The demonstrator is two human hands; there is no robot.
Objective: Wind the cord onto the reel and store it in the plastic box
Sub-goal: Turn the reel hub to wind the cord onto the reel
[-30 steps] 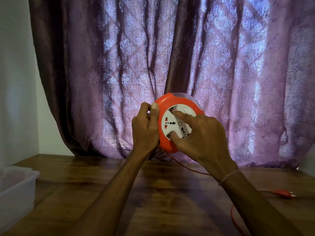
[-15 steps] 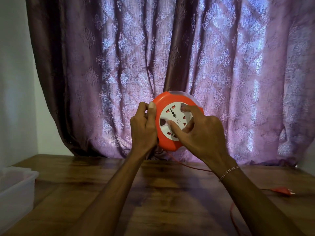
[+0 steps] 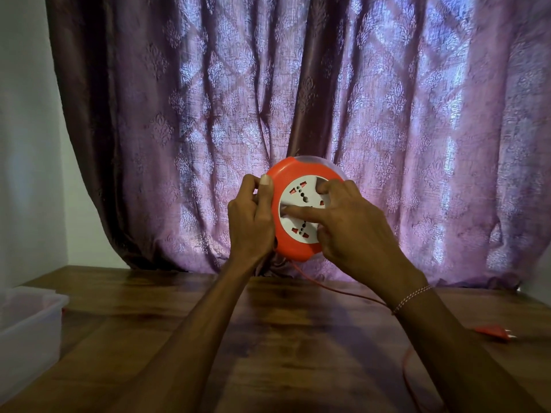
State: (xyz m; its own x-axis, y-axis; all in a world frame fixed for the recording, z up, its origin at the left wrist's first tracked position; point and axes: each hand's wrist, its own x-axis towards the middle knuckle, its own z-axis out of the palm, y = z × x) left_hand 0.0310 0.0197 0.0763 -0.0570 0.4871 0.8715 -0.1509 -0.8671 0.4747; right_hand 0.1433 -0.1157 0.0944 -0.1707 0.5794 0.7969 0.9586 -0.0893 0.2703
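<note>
1. Right now the reel [image 3: 293, 210] is held up in the air above the far middle of the surface [image 3: 283, 338], its white socket face turned toward the person.
2. Gripping its left rim is the left hand [image 3: 250, 219], fingers [image 3: 265, 192] closed around the orange edge.
3. Laid across the socket face is the right hand [image 3: 354, 231], its fingers [image 3: 301, 210] pressed flat on the white disc, not closed around anything; this hand looks like the one turning the hub.
4. From the reel's underside the cord [image 3: 343, 292] drops down and runs off rightward, passing behind the right wrist.
5. Its plug [image 3: 496, 333] lies near the right edge of the surface, so I'd guess a fair length remains to wind.
6. Well apart, at the left edge, sits the plastic box [image 3: 28, 329], nearer the left hand.
</note>
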